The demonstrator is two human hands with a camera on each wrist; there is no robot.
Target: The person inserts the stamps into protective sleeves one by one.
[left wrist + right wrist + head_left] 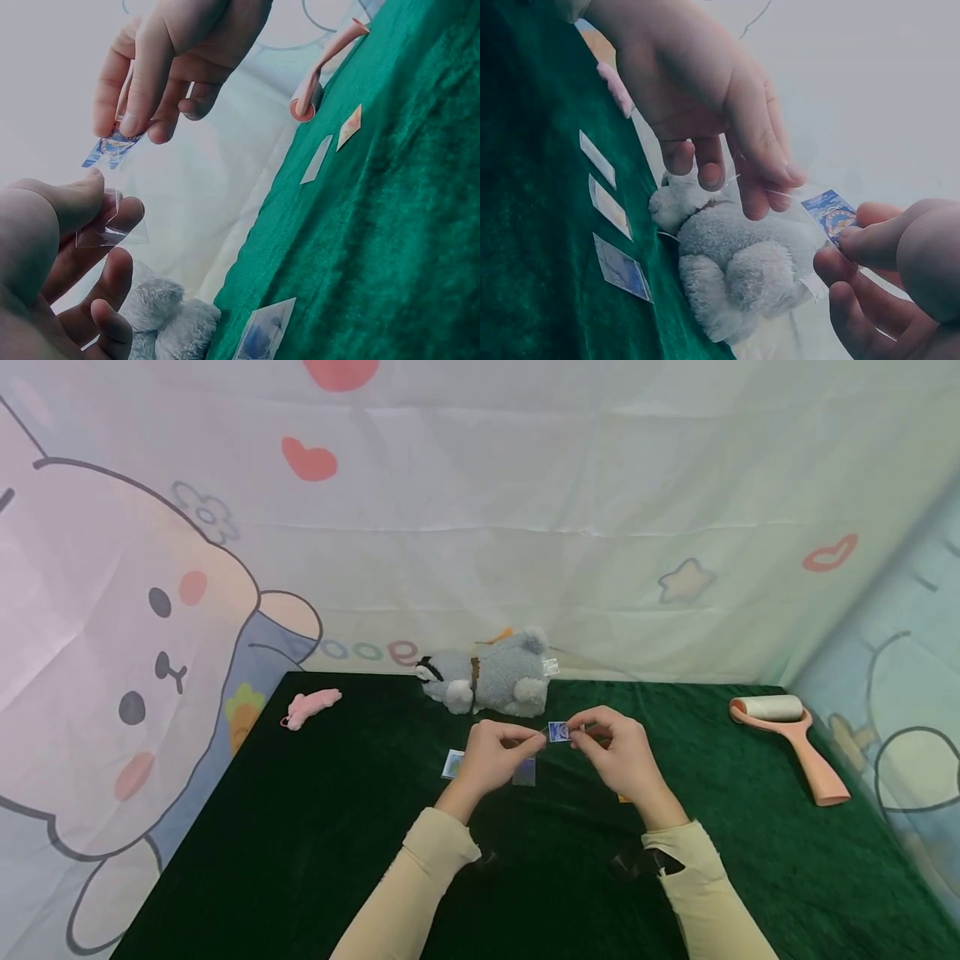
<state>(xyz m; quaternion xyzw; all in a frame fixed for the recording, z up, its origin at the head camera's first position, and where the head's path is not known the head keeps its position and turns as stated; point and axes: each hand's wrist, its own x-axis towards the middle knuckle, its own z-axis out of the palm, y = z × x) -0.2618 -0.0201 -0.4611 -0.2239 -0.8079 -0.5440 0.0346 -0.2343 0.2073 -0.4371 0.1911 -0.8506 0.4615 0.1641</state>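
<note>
In the head view both hands meet above the green cloth. My left hand (491, 758) pinches a small clear plastic sleeve (124, 235) between thumb and fingers. A small blue printed card (558, 732) is pinched by my right hand (617, 753). The card's free end (821, 206) points at the sleeve's edge, right by the left fingertips. Below the hands, several sleeved cards (621, 268) lie flat in a row in the right wrist view. An orange card (349, 127) and a pale flat sleeve (317, 160) lie on the right side of the cloth.
A grey plush toy (498, 681) lies on its side at the cloth's back edge. At the far left is a pink plush (311, 707); at the right, a lint roller (813, 768) with a peach handle. A printed curtain (480, 485) hangs behind the green cloth (300, 860).
</note>
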